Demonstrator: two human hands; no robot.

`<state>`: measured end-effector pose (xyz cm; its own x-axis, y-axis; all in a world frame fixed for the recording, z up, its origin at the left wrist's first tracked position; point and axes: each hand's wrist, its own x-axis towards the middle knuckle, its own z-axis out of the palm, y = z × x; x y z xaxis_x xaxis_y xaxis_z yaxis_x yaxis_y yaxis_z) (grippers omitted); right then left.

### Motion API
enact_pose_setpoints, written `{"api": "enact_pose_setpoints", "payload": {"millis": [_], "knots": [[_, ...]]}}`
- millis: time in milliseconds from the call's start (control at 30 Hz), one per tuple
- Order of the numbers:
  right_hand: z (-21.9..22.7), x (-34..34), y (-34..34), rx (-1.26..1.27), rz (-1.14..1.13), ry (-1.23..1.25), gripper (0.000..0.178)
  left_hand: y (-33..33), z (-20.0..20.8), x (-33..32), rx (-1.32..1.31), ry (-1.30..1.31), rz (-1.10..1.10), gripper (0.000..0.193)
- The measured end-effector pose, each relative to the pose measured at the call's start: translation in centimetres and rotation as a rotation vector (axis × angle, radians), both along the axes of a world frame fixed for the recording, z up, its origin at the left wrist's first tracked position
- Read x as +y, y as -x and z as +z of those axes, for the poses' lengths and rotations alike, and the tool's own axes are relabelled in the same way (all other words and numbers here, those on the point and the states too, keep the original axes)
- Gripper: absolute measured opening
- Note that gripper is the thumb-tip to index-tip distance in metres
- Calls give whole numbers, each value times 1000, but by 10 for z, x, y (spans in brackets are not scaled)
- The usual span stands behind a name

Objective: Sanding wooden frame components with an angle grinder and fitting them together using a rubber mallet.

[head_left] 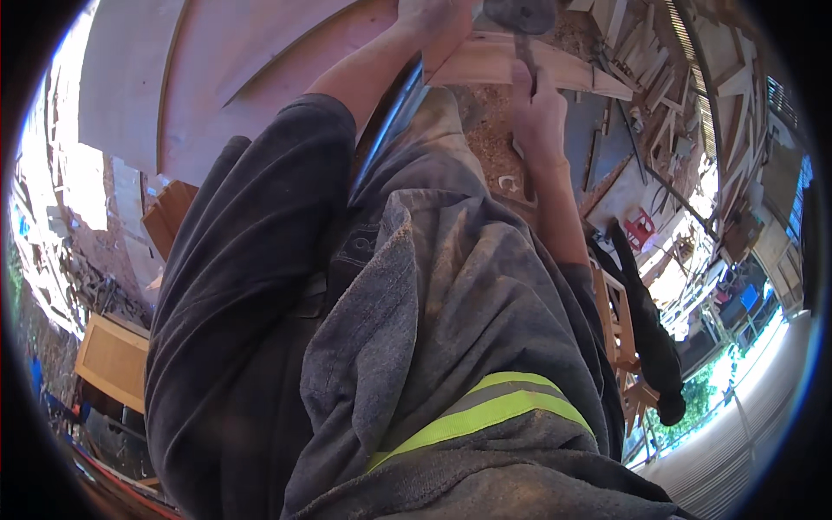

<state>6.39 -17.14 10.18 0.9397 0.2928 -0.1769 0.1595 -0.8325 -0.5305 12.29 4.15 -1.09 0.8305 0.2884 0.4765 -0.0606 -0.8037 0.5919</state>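
My right hand (539, 120) is wrapped round the handle of a mallet (520, 14). Its dark rounded head sits at the top edge, above a pale wooden board (555, 68). At the top of the view, my left hand (433, 16) rests at a wooden panel piece (452, 48); its fingers are hidden by the view's edge, so their grip does not show. To the left spreads a large pinkish wooden sheet (260, 61) with dark strips across it. A shiny metal bar (386, 130) runs beneath my left forearm.
Scrap wood (667, 78) lies heaped on the right, with a red plastic item (640, 230) near it. A person in dark clothes (646, 321) is further right. Wooden cabinet-like panels (113, 360) stand at the left. Sawdust (494, 130) covers the ground ahead of me.
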Motion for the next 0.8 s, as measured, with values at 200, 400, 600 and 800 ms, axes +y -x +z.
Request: {"api": "enact_pose_setpoints", "payload": {"millis": [200, 400, 600, 800], "knots": [[37, -32, -8, -173, 69, -1373, 59, 3, -14, -5, 40, -40, 27, 27], [-33, 17, 15, 156, 28, 34, 50, 8, 0, -2, 57, 18, -4, 24], [75, -27, 10, -113, -75, -1152, 44, 15, 11, 0, 137, -53, -69, 25], [-43, 4, 43, 95, 96, 105, 45, -1, -23, -3, -21, -69, 18, 29]]}}
